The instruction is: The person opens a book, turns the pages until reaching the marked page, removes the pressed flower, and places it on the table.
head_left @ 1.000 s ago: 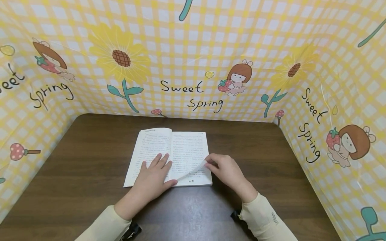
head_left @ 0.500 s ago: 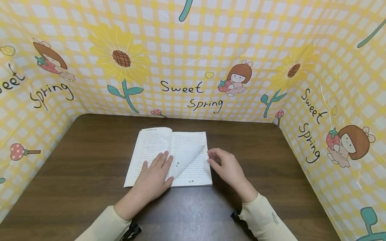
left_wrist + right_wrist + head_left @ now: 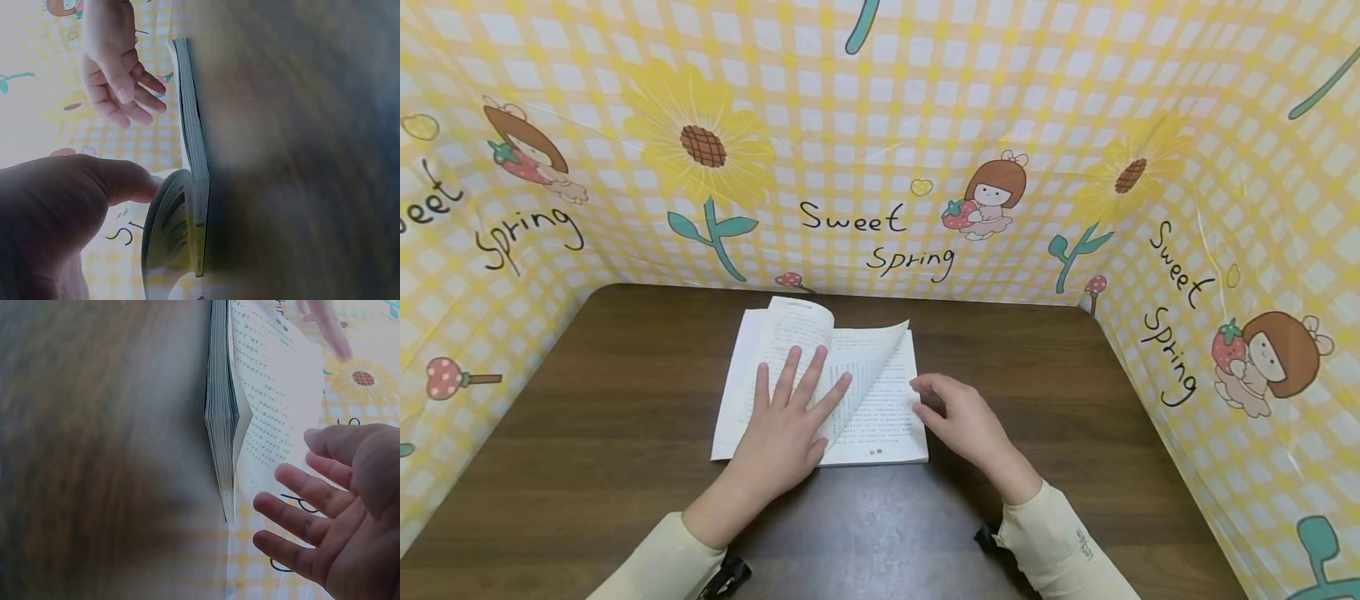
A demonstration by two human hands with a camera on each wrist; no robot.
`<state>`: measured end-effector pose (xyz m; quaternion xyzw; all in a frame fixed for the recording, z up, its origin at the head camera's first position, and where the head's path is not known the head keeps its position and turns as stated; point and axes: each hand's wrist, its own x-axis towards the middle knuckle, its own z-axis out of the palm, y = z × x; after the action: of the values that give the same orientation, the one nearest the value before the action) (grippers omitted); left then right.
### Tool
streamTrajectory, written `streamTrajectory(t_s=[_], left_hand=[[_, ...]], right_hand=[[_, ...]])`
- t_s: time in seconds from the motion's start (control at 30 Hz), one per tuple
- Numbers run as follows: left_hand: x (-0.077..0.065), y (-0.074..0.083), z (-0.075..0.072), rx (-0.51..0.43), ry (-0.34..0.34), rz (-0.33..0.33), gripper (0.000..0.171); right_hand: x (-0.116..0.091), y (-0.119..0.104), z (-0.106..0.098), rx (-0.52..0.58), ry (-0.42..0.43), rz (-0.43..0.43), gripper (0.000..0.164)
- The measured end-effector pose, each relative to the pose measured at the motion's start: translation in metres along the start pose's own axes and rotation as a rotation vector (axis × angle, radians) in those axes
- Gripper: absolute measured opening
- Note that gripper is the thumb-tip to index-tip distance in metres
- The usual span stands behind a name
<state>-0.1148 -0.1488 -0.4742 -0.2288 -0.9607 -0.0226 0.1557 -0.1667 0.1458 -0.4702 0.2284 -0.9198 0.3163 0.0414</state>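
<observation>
A book [image 3: 891,433] of printed pages lies near the middle of a dark wood-grained desk [image 3: 625,375], with both halves of its spread showing. The left hand [image 3: 782,429] rests palm down over the left half, its fingers spread apart; the forefinger reaches across the fold towards the right half, and the thumb sits near the bottom of the fold. In the left wrist view the thumb touches the edge of that left half, which arches away from the desk and bares a printed, partly yellow cover [image 3: 172,231] underneath.

One thin leaf [image 3: 861,375] stands lifted and curled on the right half, its pointed corner leaning towards the top right, with lines of print on the page below it. The upper sheets [image 3: 801,317] on the left bow upwards too, their top edge jutting past the layers beneath.

The right hand [image 3: 966,421] hovers just beside the book's right edge. Its fingers are gently bent and parted, with the thumb away from them and nothing pinched; the right wrist view shows the fingertips apart from the pages.

Both forearms wear pale cream sleeves [image 3: 658,558]. A cloth [image 3: 850,117] in yellow check, printed with sunflowers, strawberries and the words "Sweet Spring", surrounds the desk's far side and both flanks.
</observation>
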Motion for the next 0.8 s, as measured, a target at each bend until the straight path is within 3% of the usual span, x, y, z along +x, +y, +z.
streamTrajectory(t_s=[0.17, 0.3, 0.4, 0.6, 0.8], left_hand=[[0.0, -0.0027, 0.0037, -0.001, -0.006, 0.088, 0.071], [0.0006, -0.0037, 0.0055, -0.018, -0.034, 0.124, 0.056], [0.0002, -0.0044, 0.0054, -0.033, -0.054, 0.124, 0.054], [-0.0004, -0.0069, 0.0039, -0.033, -0.079, 0.1, 0.056], [-0.0008, -0.0076, 0.003, -0.049, -0.131, 0.118, 0.056]], right_hand=[[0.0004, 0.0006, -0.0005, -0.055, -0.086, -0.049, 0.038], [0.0017, 0.0019, -0.0013, -0.089, -0.141, -0.156, 0.043], [0.0011, 0.0033, -0.0024, -0.098, -0.195, -0.216, 0.051], [-0.0012, 0.0043, -0.0033, -0.147, -0.318, -0.243, 0.066], [-0.0019, 0.0056, -0.0016, -0.174, -0.364, -0.264, 0.075]])
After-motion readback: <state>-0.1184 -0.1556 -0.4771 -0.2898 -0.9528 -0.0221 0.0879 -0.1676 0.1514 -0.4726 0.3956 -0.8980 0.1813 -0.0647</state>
